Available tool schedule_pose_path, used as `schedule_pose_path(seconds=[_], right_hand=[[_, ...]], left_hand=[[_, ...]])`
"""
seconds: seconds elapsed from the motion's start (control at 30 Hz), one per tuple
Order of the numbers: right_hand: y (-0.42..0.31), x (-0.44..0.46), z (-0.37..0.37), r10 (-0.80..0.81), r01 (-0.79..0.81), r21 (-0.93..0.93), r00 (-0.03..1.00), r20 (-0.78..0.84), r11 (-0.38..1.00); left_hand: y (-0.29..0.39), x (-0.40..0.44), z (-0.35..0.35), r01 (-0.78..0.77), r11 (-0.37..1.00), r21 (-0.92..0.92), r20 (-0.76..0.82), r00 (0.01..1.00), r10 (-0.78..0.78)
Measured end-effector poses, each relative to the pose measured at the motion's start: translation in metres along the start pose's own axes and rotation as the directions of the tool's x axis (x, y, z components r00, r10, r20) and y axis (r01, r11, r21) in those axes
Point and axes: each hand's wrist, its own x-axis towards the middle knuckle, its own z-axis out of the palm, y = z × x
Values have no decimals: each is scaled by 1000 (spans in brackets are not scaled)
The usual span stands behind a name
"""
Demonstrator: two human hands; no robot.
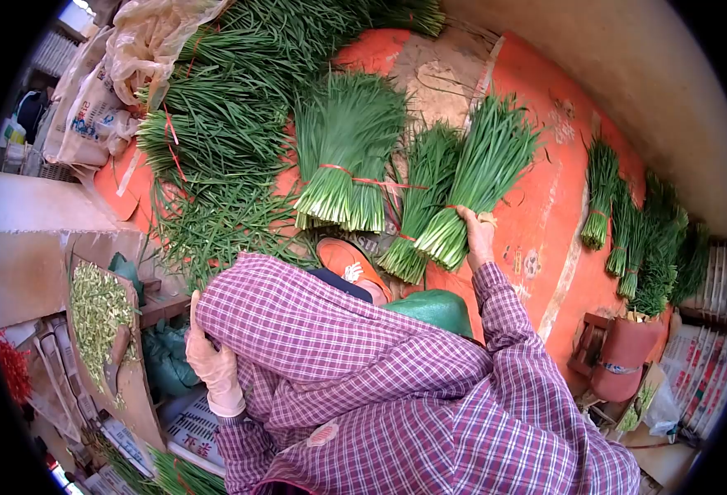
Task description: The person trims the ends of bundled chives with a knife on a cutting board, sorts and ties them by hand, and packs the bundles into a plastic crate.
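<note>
My right hand (479,235) is closed on the tied lower part of a bunch of garlic chives (491,157), its pale cut ends toward me. Beside it lies another tied bunch (432,169). Further left, two overlapping bunches (351,140) carry red bands, with a loose red tie (388,183) reaching right from them. My left hand (213,367), in a pale glove, rests against my checked-cloth knee with a finger stretched out and nothing visible in it. Part of its fingers is hidden by the knee.
A big heap of chives (223,107) lies at upper left, with loose trimmings (223,223) below. Several bunches (601,194) line the right wall. A board with cuttings (99,322) and a knife (117,359) stands at left. My orange shoe (353,262) is on the orange sheet (536,239).
</note>
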Motion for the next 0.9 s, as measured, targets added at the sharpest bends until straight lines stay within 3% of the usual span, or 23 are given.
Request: schedule_pose_path(seconds=[0.1,0.2,0.3,0.33,0.4,0.43,0.47,0.5,0.57,0.6,0.63,0.7,0.77,0.8,0.83,0.9], right_hand=[[-47,-7,56,-36,23,87,987,157,996],[-24,23,99,-82,134,-172,958,276,976],[51,75,88,-247,418,-441,885,394,794],[84,84,74,-495,543,-557,832,252,629],[109,68,34,-551,449,-744,824,132,495],[113,56,18,-361,298,-799,926,110,523],[114,45,11,-119,188,-740,982,147,645],[114,36,7,124,49,-680,971,204,732],[181,41,19,190,-41,-526,954,231,849],[213,30,39,-158,116,-555,987,-29,823],[185,24,40,23,43,-691,996,85,721],[163,22,50,172,-72,-610,979,106,789],[151,26,46,160,-65,-665,984,83,744],[146,29,42,156,-71,-717,986,53,693],[132,34,33,298,-169,-638,949,100,751],[85,21,17,381,-336,-215,898,219,917]], left_hand=[[0,2,1,-41,999,-14,-18,999,41],[-2,-2,-1,-29,1000,10,-12,999,29],[-1,-1,-3,-19,999,34,-16,1000,20],[0,-1,-3,-25,998,53,-21,999,27],[0,-2,-2,-32,997,70,-19,999,34],[0,-1,0,-40,998,46,-25,999,41],[0,0,0,-48,999,23,-32,998,48],[0,0,1,-49,999,23,-34,998,50],[-1,0,3,-41,999,-33,-39,998,40],[1,1,2,-41,999,-30,-50,998,40],[4,1,1,-73,997,7,-57,996,73],[8,-1,-2,-102,994,46,-69,992,105],[10,-1,-2,-117,993,9,-76,990,117],[12,-1,-5,-116,990,81,-67,990,121],[10,-1,-7,-115,990,84,-76,990,121],[8,0,-5,-152,986,71,-96,983,158]])
